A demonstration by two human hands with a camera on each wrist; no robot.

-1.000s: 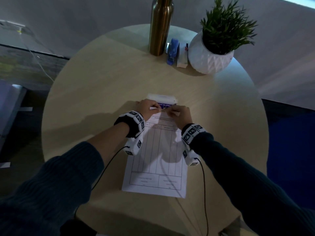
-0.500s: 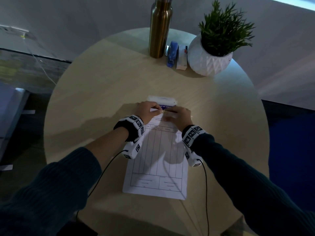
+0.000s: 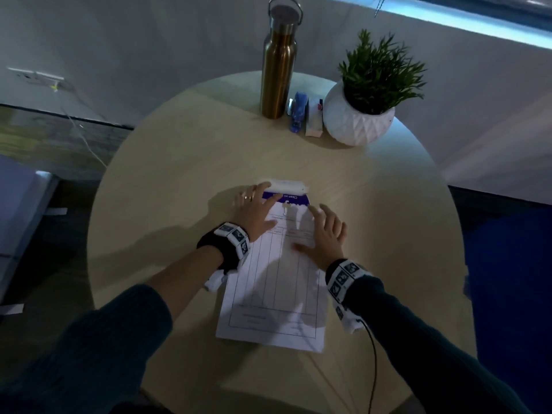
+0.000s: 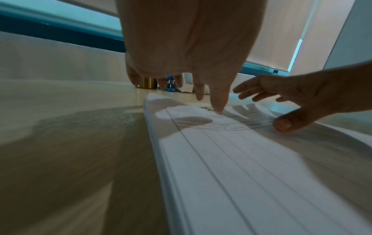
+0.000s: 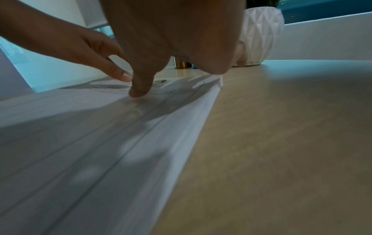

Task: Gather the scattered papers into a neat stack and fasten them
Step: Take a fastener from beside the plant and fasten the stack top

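Note:
A neat stack of white ruled papers lies in the middle of the round table. A small pale clip-like piece sits on its far edge. My left hand is open with spread fingers, resting over the stack's far left corner; in the left wrist view its thumb tip touches the papers. My right hand is open over the far right part, and its thumb presses the top sheet. Neither hand holds anything.
A purple and white packet lies just beyond the stack. At the far edge of the table stand a gold bottle, a blue stapler, a small white box and a potted plant.
Both hands were pinching together at the middle of the stack's far edge. They have let go, opened and moved apart, uncovering the small clip-like piece there.

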